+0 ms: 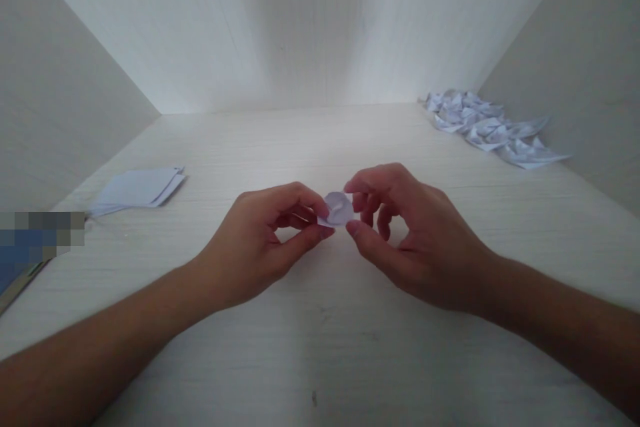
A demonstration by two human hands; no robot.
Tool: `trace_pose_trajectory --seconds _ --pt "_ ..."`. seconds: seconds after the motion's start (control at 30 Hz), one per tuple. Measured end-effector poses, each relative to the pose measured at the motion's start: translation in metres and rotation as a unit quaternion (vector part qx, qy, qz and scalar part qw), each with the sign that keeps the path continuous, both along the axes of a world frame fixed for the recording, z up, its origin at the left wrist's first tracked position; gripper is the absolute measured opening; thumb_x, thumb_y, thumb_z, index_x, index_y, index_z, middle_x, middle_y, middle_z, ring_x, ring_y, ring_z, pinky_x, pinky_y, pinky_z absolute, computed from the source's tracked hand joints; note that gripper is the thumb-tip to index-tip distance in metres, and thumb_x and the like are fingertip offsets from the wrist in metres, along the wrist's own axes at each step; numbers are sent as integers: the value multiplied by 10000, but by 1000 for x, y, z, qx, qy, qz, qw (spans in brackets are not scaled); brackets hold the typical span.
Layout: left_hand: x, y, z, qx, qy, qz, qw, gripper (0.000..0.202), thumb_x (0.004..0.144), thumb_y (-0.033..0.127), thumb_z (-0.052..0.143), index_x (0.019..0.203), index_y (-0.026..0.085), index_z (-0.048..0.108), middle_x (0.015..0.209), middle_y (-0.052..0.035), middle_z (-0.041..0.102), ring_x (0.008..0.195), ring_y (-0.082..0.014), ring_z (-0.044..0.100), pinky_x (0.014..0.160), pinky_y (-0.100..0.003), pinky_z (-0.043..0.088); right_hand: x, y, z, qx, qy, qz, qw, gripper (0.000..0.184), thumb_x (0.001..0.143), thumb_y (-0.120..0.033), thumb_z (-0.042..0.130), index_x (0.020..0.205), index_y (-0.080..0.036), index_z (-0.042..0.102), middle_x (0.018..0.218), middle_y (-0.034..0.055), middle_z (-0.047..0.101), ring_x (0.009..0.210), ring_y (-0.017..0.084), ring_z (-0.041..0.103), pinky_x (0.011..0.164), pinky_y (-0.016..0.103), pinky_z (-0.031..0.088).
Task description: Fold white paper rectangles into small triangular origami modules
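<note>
As 2 bare hands meet over a pale tabletop (320,347), seen from the head camera, a small folded paper (341,208) sits between the fingertips near the middle of the view. Folding appears well along: at the far right, a pile of folded papers (493,130), too jumbled to count, lies by the side wall (575,93), several of its pieces pointed like little boats. To the left, a thin stack of flat sheets (137,188) lies slightly fanned and apparently unfolded, suggesting that part of the work remains. The piece at center looks only partly shaped, with a rounded face turned up and flat edges showing beneath it.

The left hand (265,230) pinches the paper's left side, thumb below and forefinger above, the forearm slanting in from the lower left. Opposite, the right hand (423,237) arches around the right side, its forefinger by the upper corner and thumb by the lower, other fingers curled beneath; whether it grips the paper or merely steadies it cannot be told. Both wrists hang near the tabletop, forearms angled inward. At the left edge, a blue object (20,257) is too blurred to identify.
</note>
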State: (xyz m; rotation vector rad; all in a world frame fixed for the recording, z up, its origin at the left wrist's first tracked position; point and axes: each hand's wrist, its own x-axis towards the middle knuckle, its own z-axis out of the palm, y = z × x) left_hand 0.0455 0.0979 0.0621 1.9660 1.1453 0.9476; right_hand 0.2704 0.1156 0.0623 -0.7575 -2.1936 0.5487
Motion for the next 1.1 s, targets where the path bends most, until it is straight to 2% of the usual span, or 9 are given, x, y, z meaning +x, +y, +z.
trace_pose_trajectory --seconds 0.1,0.17,0.33,0.47,0.67,0.77,0.83,0.97,1.1 --pt "-4 3 -1 -14 -32 -31 999 88 912 270 743 962 205 709 954 -28 778 882 -170 755 823 -287 639 6 2 3 89 -66 29 993 216 910 -133 629 1112 -211 613 1207 103 617 910 173 654 700 302 550" --pt "-6 5 0 -3 -36 -55 998 72 917 247 741 970 205 718 979 -35 775 900 -167 749 849 -296 638 8 2 4 110 -99 19 989 144 947 -156 591 1052 -231 654 1308 108 604 975 197 662 701 312 543" --pt "-7 7 2 10 -21 -97 995 69 920 195 727 988 208 723 983 -40 777 902 -164 745 847 -302 637 8 1 11 18 -79 -20 997 180 999 -289 579 1164 -267 649 1143 46 730 900 193 708 713 314 536" --pt "-8 7 4 -7 0 -116 993 45 924 205 719 966 207 731 977 -41 775 899 -168 746 832 -297 633 9 0 12 26 -68 17 997 185 984 -299 629 1158 -237 644 1088 15 746 878 163 701 722 279 522" --pt "-10 8 2 -62 -3 -142 988 28 906 209 734 934 207 733 975 -28 784 902 -166 758 819 -276 620 11 -2 9 23 -73 47 996 293 973 -279 666 1262 -281 614 1090 -8 731 846 135 671 686 244 510" --pt "-11 8 3 -82 -2 -142 986 26 898 198 735 920 212 733 928 -11 787 867 -159 761 787 -258 606 11 -1 11 26 -80 61 995 206 981 -267 639 1187 -264 649 1102 16 739 870 157 679 712 268 526" --pt "-10 8 4 -96 -5 -139 986 24 897 192 734 908 214 732 895 -5 783 835 -153 756 760 -248 598 10 1 11 58 -89 69 992 119 993 -246 603 1076 -255 687 1096 33 730 851 158 669 694 271 519" --pt "-8 7 6 -101 -19 -143 984 18 895 199 738 893 217 739 884 -11 786 824 -154 748 743 -251 593 10 3 6 132 -120 84 980 169 990 -188 578 941 -225 735 1124 80 681 787 142 609 642 267 487" --pt "-8 7 7 -87 5 -137 987 44 905 217 721 874 217 753 891 -23 797 811 -165 748 722 -257 594 10 4 1 105 -97 98 985 161 982 -184 615 933 -210 766 1152 100 647 748 121 566 632 264 484"
